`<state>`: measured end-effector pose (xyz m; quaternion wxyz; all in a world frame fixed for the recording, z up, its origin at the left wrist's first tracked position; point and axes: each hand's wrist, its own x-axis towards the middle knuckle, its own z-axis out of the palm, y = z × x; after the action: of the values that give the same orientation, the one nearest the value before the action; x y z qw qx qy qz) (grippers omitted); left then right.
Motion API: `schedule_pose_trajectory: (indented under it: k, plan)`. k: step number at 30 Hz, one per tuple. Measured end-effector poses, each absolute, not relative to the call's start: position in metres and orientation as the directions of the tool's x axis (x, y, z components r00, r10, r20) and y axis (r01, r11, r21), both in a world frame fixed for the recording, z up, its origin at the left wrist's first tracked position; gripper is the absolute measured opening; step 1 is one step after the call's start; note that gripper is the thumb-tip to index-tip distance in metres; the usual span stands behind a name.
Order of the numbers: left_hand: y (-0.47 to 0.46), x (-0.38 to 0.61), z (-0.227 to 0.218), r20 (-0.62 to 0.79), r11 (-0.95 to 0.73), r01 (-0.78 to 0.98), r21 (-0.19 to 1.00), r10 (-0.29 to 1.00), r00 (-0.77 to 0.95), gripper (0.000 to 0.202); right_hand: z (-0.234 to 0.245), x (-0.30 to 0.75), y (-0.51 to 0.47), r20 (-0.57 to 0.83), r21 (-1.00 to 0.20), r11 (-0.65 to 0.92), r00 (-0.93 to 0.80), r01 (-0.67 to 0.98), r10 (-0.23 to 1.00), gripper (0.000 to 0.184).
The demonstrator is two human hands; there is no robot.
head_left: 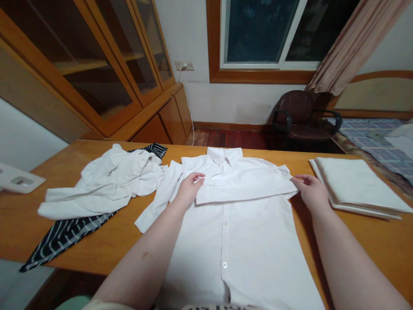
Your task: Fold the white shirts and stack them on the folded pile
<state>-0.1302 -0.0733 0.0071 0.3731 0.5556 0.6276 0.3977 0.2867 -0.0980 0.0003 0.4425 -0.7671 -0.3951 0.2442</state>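
A white button-up shirt lies spread front-up on the table, its collar at the far edge and its hem toward me. The sleeve from the right side is laid flat across the chest. My left hand is closed, pinching this sleeve near its cuff end. At the right side of the shirt, my right hand pinches the sleeve's folded edge between thumb and fingers. The other sleeve stretches out to the left, partly behind my left forearm.
Left of the shirt, a crumpled white garment lies over a black-and-white striped cloth. A stack of folded white cloth sits at the right. Beyond the wooden table stand a brown armchair and a glass-door cabinet.
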Motion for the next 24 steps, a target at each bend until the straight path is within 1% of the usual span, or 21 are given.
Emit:
schedule_pose_trajectory:
  k: [4, 6, 8, 9, 10, 11, 12, 14, 16, 18, 20, 22, 24]
  plan:
    - [-0.072, -0.129, 0.008, -0.01, 0.047, 0.3, 0.953, 0.992, -0.125, 0.025, 0.002, 0.281, -0.097, 0.072, -0.936, -0.145, 0.577, 0.32, 0.813, 0.045]
    - [-0.071, -0.13, 0.007, -0.002, 0.037, 0.239, 0.97, 0.989, -0.148, 0.026, 0.004, 0.279, -0.098, 0.086, -0.962, -0.052, 0.483, 0.267, 0.871, 0.054]
    - [-0.069, -0.131, 0.006, -0.008, 0.038, 0.164, 0.986, 0.983, -0.184, 0.027, 0.006, 0.278, -0.098, 0.079, -0.969, -0.001, 0.31, 0.248, 0.947, 0.072]
    - [-0.068, -0.131, 0.005, -0.021, 0.046, 0.115, 0.992, 0.979, -0.204, 0.028, 0.007, 0.278, -0.099, 0.052, -0.961, -0.013, 0.224, 0.277, 0.973, 0.082]
    - [-0.068, -0.131, 0.005, -0.043, 0.057, 0.057, 0.997, 0.974, -0.221, 0.029, 0.008, 0.278, -0.1, 0.012, -0.939, -0.046, 0.165, 0.341, 0.986, 0.09]
    - [-0.067, -0.131, 0.004, -0.067, 0.068, -0.004, 0.998, 0.97, -0.235, 0.031, 0.009, 0.278, -0.101, -0.034, -0.898, -0.092, 0.143, 0.43, 0.989, 0.092]
    - [-0.066, -0.132, 0.004, -0.089, 0.076, -0.062, 0.995, 0.964, -0.249, 0.032, 0.009, 0.277, -0.101, -0.074, -0.838, -0.145, 0.154, 0.526, 0.985, 0.088]
    - [-0.065, -0.132, 0.004, -0.115, 0.077, -0.147, 0.986, 0.954, -0.277, 0.034, 0.011, 0.275, -0.103, -0.109, -0.698, -0.225, 0.21, 0.68, 0.972, 0.067]
    - [-0.063, -0.133, 0.004, -0.123, 0.066, -0.191, 0.979, 0.946, -0.3, 0.033, 0.012, 0.272, -0.104, -0.107, -0.596, -0.247, 0.229, 0.764, 0.968, 0.048]
    - [-0.063, -0.134, 0.005, -0.119, 0.05, -0.214, 0.976, 0.939, -0.322, 0.033, 0.014, 0.267, -0.104, -0.12, -0.548, -0.238, 0.206, 0.802, 0.971, 0.041]
    - [-0.064, -0.135, 0.01, -0.127, 0.048, -0.234, 0.971, 0.934, -0.335, 0.034, 0.016, 0.263, -0.105, -0.131, -0.529, -0.23, 0.189, 0.817, 0.973, 0.041]
    - [-0.066, -0.136, 0.016, -0.182, 0.098, -0.265, 0.959, 0.931, -0.315, 0.038, 0.017, 0.259, -0.105, -0.127, -0.512, -0.229, 0.191, 0.828, 0.973, 0.038]
    - [-0.068, -0.138, 0.024, -0.28, 0.199, -0.31, 0.929, 0.928, -0.244, 0.041, 0.016, 0.257, -0.105, -0.102, -0.486, -0.242, 0.221, 0.84, 0.97, 0.029]
